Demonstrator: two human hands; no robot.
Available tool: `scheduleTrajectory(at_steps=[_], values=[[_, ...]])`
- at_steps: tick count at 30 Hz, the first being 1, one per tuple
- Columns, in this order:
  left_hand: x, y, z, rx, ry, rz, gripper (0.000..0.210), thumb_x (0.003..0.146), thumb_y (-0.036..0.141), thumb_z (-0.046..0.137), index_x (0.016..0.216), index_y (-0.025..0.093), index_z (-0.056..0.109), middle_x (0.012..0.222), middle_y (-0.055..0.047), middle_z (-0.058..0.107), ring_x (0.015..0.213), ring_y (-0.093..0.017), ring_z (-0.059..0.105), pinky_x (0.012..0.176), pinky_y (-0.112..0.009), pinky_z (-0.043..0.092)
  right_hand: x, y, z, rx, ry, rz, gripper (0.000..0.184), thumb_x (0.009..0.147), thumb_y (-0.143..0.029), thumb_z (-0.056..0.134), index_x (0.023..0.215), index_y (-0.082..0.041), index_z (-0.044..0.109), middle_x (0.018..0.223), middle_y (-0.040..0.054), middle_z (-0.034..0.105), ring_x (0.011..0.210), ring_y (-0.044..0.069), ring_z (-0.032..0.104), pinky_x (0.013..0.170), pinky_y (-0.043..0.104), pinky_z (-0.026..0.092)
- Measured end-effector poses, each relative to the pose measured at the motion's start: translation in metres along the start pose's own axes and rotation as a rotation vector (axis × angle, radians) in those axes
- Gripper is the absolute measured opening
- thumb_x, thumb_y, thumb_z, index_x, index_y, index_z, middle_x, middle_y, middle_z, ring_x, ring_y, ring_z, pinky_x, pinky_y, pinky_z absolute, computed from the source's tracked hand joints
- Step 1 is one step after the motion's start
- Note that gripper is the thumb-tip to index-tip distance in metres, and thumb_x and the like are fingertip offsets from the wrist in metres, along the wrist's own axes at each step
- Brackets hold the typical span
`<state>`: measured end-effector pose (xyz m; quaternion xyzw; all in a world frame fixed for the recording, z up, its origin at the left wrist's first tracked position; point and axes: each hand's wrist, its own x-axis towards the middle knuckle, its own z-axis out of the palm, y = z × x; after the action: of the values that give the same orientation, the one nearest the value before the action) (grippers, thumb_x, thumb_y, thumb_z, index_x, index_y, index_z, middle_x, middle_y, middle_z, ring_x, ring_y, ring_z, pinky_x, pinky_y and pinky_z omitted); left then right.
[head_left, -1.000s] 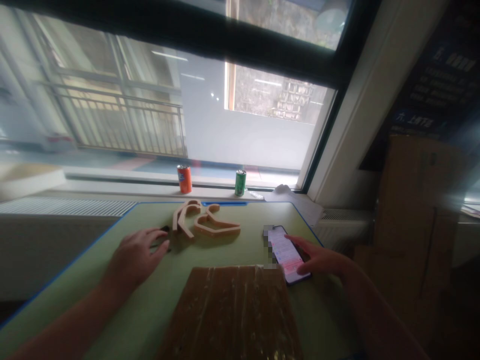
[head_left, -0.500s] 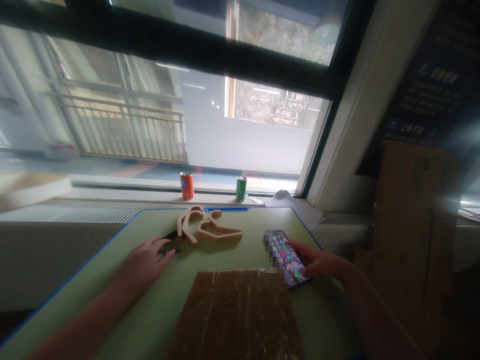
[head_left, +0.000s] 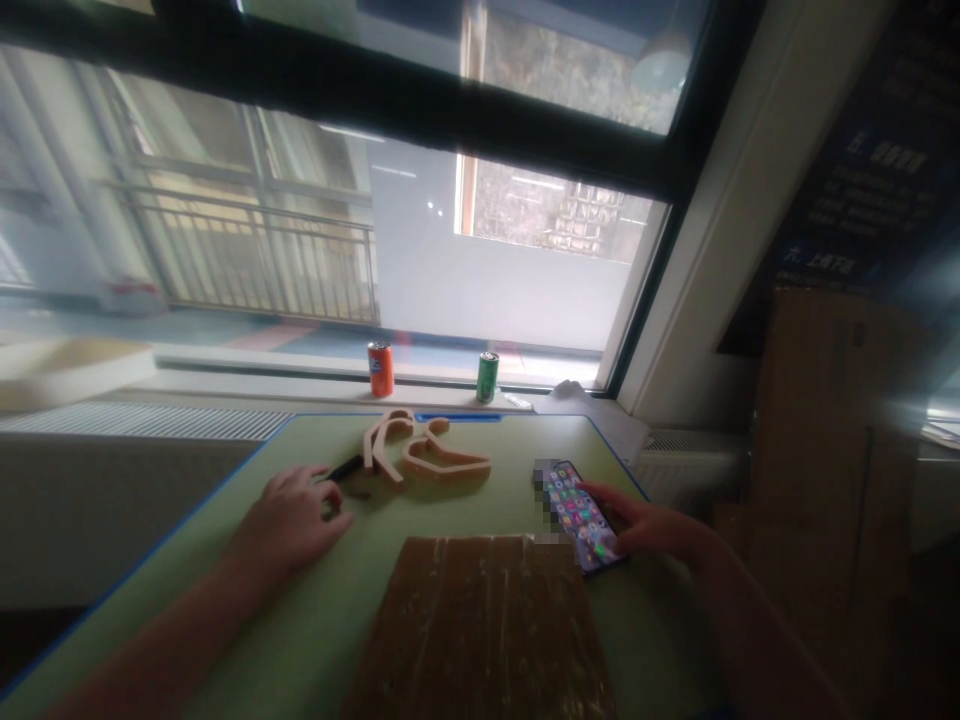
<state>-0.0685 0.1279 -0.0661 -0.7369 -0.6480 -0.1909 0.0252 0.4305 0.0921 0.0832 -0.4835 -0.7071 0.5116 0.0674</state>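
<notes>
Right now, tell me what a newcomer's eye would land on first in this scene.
The lit phone glows at the right of the green table, with the right hand resting on its near end. Behind it, an orange can and a green can stand apart on the windowsill. The left hand lies flat beside a dark pen and curved wooden pieces, with a brown board nearest the camera.
</notes>
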Motion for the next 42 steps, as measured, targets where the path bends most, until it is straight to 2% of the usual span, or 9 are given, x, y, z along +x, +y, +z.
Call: scheduleTrajectory(at_steps=[4, 10, 15, 18, 21, 25, 33, 39, 42], values=[[0.0, -0.002, 0.0, -0.004, 0.036, 0.038, 0.03, 0.069, 0.049, 0.049, 0.073, 0.024, 0.065, 0.111, -0.005, 0.049, 0.11, -0.02, 0.039, 0.097, -0.032, 0.023, -0.002, -0.002, -0.001, -0.153, 0.022, 0.001, 0.089, 0.066, -0.021, 0.068, 0.141, -0.037, 0.023, 0.145, -0.007, 0.009, 0.134, 0.013, 0.01, 0.109, 0.023, 0.009], [0.0, -0.004, 0.001, 0.04, 0.001, 0.005, 0.039, 0.071, 0.054, 0.044, 0.086, 0.027, 0.069, 0.119, -0.003, 0.048, 0.114, -0.021, 0.037, 0.101, -0.033, 0.022, -0.001, -0.005, 0.002, 0.008, -0.005, -0.01, 0.087, 0.066, -0.009, 0.063, 0.14, -0.037, 0.026, 0.145, -0.0084, 0.009, 0.134, 0.012, 0.013, 0.108, 0.02, 0.017], [0.001, -0.009, 0.006, 0.062, -0.018, 0.023, 0.042, 0.074, 0.055, 0.041, 0.089, 0.029, 0.069, 0.121, 0.0, 0.048, 0.116, -0.023, 0.035, 0.102, -0.033, 0.021, 0.011, 0.007, 0.006, 0.026, 0.208, 0.109, 0.077, 0.075, -0.035, 0.062, 0.141, -0.024, 0.024, 0.121, 0.0063, 0.043, 0.106, 0.016, 0.048, 0.093, 0.028, 0.041], [0.002, -0.008, 0.006, 0.056, -0.025, 0.033, 0.041, 0.075, 0.054, 0.04, 0.088, 0.028, 0.069, 0.121, -0.001, 0.048, 0.116, -0.022, 0.036, 0.102, -0.033, 0.021, 0.02, 0.016, 0.008, -0.063, 0.314, 0.075, 0.076, 0.073, -0.035, 0.064, 0.138, -0.02, 0.027, 0.117, 0.0073, 0.045, 0.101, 0.017, 0.051, 0.085, 0.028, 0.045], [0.004, -0.004, 0.005, 0.033, -0.049, 0.008, 0.043, 0.073, 0.056, 0.04, 0.086, 0.027, 0.069, 0.12, -0.001, 0.049, 0.116, -0.022, 0.035, 0.102, -0.033, 0.021, 0.023, 0.017, 0.008, -0.054, 0.332, 0.062, 0.066, 0.074, -0.018, 0.055, 0.135, -0.02, 0.032, 0.108, 0.0059, 0.049, 0.093, 0.015, 0.052, 0.08, 0.027, 0.045], [0.005, -0.004, 0.004, 0.037, -0.082, -0.023, 0.048, 0.069, 0.056, 0.04, 0.091, 0.025, 0.069, 0.123, -0.002, 0.047, 0.12, -0.023, 0.033, 0.104, -0.032, 0.019, 0.019, 0.007, 0.01, -0.027, 0.278, 0.088, 0.071, 0.075, -0.027, 0.06, 0.137, -0.018, 0.028, 0.113, 0.0057, 0.05, 0.097, 0.014, 0.052, 0.085, 0.025, 0.044], [0.004, -0.012, 0.006, 0.066, -0.071, -0.043, 0.046, 0.063, 0.057, 0.045, 0.083, 0.024, 0.07, 0.124, -0.006, 0.046, 0.121, -0.026, 0.031, 0.103, -0.033, 0.018, 0.017, -0.006, 0.013, -0.017, 0.322, 0.18, 0.067, 0.073, -0.016, 0.052, 0.137, -0.016, 0.032, 0.11, 0.0061, 0.049, 0.095, 0.015, 0.05, 0.084, 0.026, 0.04], [0.004, -0.002, -0.007, 0.081, -0.216, -0.047, 0.042, 0.065, 0.056, 0.038, 0.072, 0.027, 0.069, 0.125, -0.003, 0.046, 0.124, -0.022, 0.03, 0.106, -0.029, 0.014, 0.018, 0.006, 0.008, -0.106, 0.293, 0.134, 0.068, 0.075, -0.028, 0.059, 0.137, -0.02, 0.031, 0.111, 0.0052, 0.05, 0.097, 0.014, 0.051, 0.086, 0.026, 0.041], [0.004, -0.001, -0.007, 0.061, -0.239, -0.05, 0.043, 0.066, 0.055, 0.038, 0.075, 0.027, 0.069, 0.127, -0.003, 0.044, 0.126, -0.02, 0.028, 0.106, -0.028, 0.014, 0.019, 0.011, 0.007, -0.109, 0.305, 0.136, 0.067, 0.072, -0.019, 0.054, 0.136, -0.023, 0.033, 0.109, 0.0045, 0.049, 0.094, 0.015, 0.051, 0.082, 0.028, 0.043]])
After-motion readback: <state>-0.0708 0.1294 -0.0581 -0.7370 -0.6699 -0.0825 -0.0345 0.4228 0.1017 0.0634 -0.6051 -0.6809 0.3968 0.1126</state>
